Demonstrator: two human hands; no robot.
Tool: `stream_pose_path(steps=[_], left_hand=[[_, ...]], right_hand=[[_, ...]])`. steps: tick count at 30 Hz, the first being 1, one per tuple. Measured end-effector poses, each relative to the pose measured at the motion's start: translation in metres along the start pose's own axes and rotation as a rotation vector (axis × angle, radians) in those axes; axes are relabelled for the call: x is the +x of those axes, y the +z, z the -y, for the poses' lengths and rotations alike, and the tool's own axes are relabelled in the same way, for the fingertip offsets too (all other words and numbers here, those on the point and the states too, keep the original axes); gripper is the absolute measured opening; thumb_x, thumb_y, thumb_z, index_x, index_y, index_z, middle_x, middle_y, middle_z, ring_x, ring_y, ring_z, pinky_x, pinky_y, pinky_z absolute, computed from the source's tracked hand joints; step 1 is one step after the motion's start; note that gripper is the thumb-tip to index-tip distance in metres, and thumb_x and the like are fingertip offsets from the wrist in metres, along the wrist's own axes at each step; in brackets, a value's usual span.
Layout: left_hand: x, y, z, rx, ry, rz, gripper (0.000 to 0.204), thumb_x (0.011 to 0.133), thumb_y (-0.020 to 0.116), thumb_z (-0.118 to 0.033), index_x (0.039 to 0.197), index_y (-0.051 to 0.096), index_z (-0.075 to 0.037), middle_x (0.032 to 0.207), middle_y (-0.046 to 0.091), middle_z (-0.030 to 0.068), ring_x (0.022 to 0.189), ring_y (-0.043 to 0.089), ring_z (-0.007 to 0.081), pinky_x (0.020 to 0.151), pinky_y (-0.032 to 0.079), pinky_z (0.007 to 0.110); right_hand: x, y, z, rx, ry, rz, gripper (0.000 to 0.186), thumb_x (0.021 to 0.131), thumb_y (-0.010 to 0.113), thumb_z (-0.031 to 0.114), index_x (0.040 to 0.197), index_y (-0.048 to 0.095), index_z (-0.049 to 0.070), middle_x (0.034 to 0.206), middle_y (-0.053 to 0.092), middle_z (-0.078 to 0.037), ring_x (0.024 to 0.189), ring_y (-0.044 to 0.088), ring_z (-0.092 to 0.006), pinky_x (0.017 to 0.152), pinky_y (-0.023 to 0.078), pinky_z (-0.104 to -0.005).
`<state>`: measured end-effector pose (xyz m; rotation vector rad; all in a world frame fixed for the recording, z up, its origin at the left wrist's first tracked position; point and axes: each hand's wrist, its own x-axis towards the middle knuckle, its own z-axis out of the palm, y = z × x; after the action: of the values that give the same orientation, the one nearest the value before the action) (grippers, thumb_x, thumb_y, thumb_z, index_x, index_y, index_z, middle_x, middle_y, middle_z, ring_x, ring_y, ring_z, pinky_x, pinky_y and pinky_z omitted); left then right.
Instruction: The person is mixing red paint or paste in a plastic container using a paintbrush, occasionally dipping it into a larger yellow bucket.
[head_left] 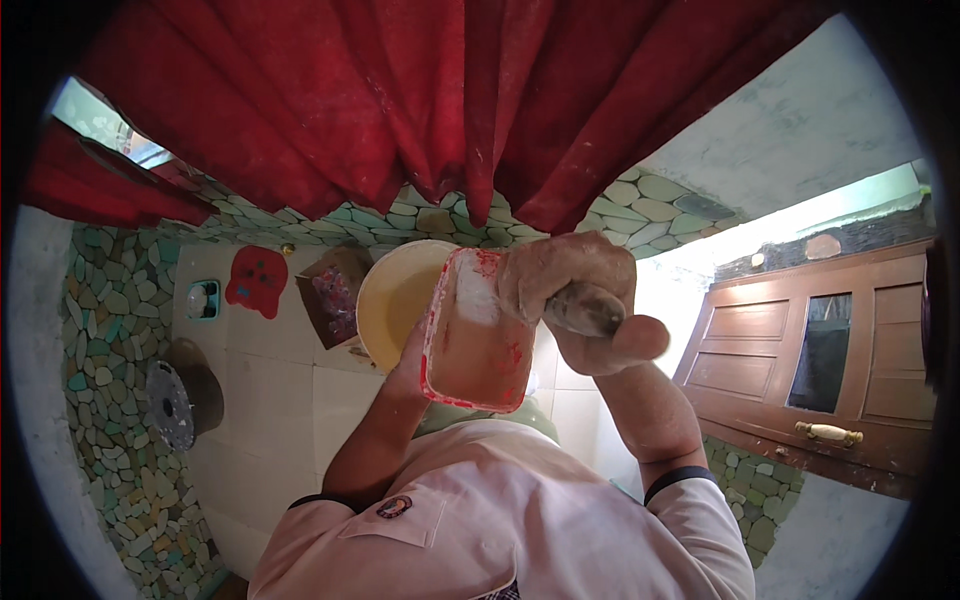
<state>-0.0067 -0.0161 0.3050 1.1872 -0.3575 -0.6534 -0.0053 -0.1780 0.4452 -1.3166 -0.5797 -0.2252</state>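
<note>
I hold a rectangular, red-stained tub (478,352) with a murky brownish liquid and a pale patch inside, in front of my chest. My left hand (405,378) grips its left side, the fingers mostly hidden behind it. My right hand (590,260), coated in pale dirt, is at the tub's upper right corner, its fingers curled round a dark grey, smeared object (582,309) that I cannot identify. Behind the tub, a large cream basin (385,290) with yellowish contents shows on the left.
Red curtains (380,110) hang ahead above a pebble-patterned wall. On the tiled floor (260,400) are a red plastic item (256,282), a cardboard box (330,300), a small teal tray (204,299) and a grey cylindrical container (182,400). A wooden door (750,350) is at the right.
</note>
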Motion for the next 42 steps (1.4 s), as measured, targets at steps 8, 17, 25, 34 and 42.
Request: stream_pose_path(steps=[8,17,25,34,42], left_hand=[[-0.002,0.004,0.016,-0.65,-0.043,-0.006,0.045,0.1,0.036,-0.034,0.135,0.04,-0.006,0.13,0.05,0.0081,0.115,0.052,0.0192,0.099,0.042,0.036],[-0.001,0.004,0.021,-0.702,-0.07,0.048,0.05,0.1,0.033,-0.041,0.135,0.04,-0.007,0.13,0.05,0.0075,0.116,0.051,0.0193,0.101,0.04,0.036],[-0.008,0.008,0.016,-0.711,-0.05,-0.002,0.05,0.1,0.033,-0.042,0.135,0.04,-0.007,0.131,0.05,0.0077,0.116,0.051,0.0204,0.101,0.04,0.038],[-0.009,0.008,0.021,-0.989,-0.067,0.144,0.048,0.099,0.036,-0.039,0.134,0.041,-0.007,0.131,0.05,0.0087,0.116,0.052,0.0202,0.1,0.042,0.039],[-0.01,0.009,0.019,-0.792,-0.206,-0.109,0.044,0.1,0.034,-0.038,0.13,0.045,-0.008,0.124,0.055,0.0096,0.111,0.056,0.0216,0.098,0.044,0.037]], right_hand=[[-0.002,-0.003,-0.018,-0.171,-0.002,0.031,0.066,0.087,0.048,0.062,0.062,0.051,0.001,0.054,0.048,-0.007,0.047,0.047,-0.0204,0.047,0.039,-0.0328],[-0.008,0.004,-0.021,-0.156,-0.012,0.026,0.062,0.09,0.046,0.057,0.064,0.051,0.001,0.054,0.047,-0.007,0.047,0.046,-0.02,0.048,0.038,-0.0332],[-0.008,0.005,-0.019,-0.209,-0.009,0.041,0.059,0.091,0.046,0.052,0.061,0.049,0.001,0.052,0.047,-0.008,0.045,0.045,-0.0196,0.048,0.04,-0.0313],[-0.009,0.011,-0.015,-0.008,0.006,-0.047,0.058,0.09,0.05,0.049,0.057,0.046,0.001,0.055,0.049,-0.01,0.047,0.044,-0.0194,0.048,0.037,-0.0314],[-0.013,0.007,-0.024,0.043,-0.038,-0.038,0.064,0.089,0.047,0.057,0.062,0.049,-0.001,0.055,0.048,-0.009,0.049,0.045,-0.0175,0.051,0.041,-0.0316]])
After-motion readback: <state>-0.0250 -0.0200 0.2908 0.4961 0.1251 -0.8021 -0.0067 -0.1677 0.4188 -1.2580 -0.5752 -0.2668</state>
